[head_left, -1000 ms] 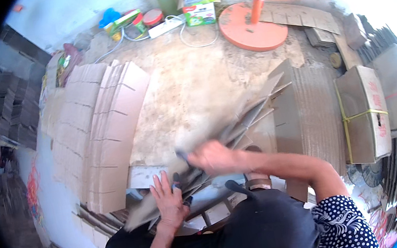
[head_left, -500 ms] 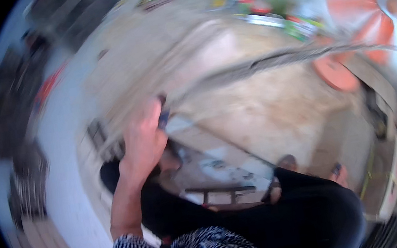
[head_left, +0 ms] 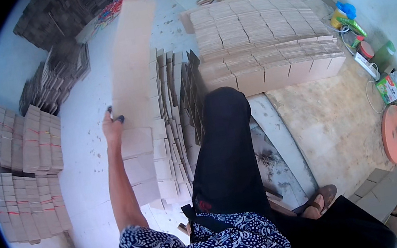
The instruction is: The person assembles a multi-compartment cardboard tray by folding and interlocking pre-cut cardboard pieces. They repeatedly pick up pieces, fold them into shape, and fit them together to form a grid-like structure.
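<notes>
Left grip (head_left: 113,129) at near-left edge of cardboard strip (head_left: 133,56); can't tell if pinched. Strip lies ahead-right, long axis pointing away. Right grip out of frame.

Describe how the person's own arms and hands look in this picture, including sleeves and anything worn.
The left arm has a short dark sleeve printed with white dots and swirls; the forearm is bare. The left hand has dark coverings on the thumb and one fingertip. The right hand is out of view.
</notes>
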`<control>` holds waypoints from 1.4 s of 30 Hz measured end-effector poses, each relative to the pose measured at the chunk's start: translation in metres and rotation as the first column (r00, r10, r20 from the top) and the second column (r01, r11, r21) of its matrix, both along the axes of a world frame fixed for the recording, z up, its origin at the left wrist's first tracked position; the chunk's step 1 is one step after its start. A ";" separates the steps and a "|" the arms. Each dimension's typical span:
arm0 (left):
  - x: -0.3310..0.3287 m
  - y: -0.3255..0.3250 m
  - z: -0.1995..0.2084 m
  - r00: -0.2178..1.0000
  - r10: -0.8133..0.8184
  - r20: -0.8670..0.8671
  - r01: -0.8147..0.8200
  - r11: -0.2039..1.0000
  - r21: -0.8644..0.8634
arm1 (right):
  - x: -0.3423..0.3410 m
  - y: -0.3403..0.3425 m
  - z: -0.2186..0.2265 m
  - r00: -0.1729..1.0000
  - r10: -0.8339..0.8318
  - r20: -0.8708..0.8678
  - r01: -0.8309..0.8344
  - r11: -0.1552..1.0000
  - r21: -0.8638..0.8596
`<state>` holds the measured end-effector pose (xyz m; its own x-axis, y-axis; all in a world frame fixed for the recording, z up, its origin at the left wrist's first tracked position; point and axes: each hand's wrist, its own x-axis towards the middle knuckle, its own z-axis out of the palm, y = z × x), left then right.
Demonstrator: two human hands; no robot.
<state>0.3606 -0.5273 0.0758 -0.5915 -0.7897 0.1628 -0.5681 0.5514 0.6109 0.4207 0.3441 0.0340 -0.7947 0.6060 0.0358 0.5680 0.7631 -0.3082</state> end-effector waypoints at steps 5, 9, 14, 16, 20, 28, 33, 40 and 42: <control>-0.067 0.014 -0.044 0.953 -0.121 0.276 0.199 0.940 -0.276 | -0.009 0.003 0.026 0.997 -0.011 -0.082 -0.006 0.977 -0.211; -0.188 0.117 -0.006 0.857 -0.463 0.224 0.506 0.838 -0.204 | -0.033 -0.006 0.046 0.982 0.014 -0.188 -0.091 0.907 -0.412; -0.301 0.324 0.027 0.549 -0.835 0.029 0.833 0.543 -0.108 | -0.113 -0.042 0.053 0.901 0.211 -0.379 -0.379 0.809 -0.450; -0.334 0.385 0.013 0.406 -0.911 0.072 0.912 0.399 -0.096 | -0.152 -0.056 0.051 0.888 0.268 -0.374 -0.415 0.818 -0.398; -0.369 0.493 -0.008 0.229 -0.973 0.037 0.962 0.221 -0.160 | -0.199 -0.048 0.039 0.900 0.088 -0.428 -0.386 0.619 -0.684; -0.439 0.500 -0.077 0.421 -0.852 0.310 0.698 0.086 -0.711 | -0.233 -0.056 0.016 0.822 0.338 -0.459 -0.552 0.673 -0.493; -0.440 0.492 -0.034 0.404 -0.883 0.241 0.885 0.311 -0.346 | -0.249 -0.058 -0.010 0.788 0.383 -0.482 -0.539 0.807 -0.240; -0.457 0.459 -0.020 0.003 -0.861 0.509 0.997 -0.039 -0.072 | -0.292 -0.062 0.008 0.891 0.337 -0.304 -0.451 0.729 -0.515; -0.456 0.454 -0.017 -0.046 -0.838 0.544 0.991 -0.107 -0.080 | -0.303 -0.062 0.016 0.882 0.360 -0.303 -0.469 0.732 -0.494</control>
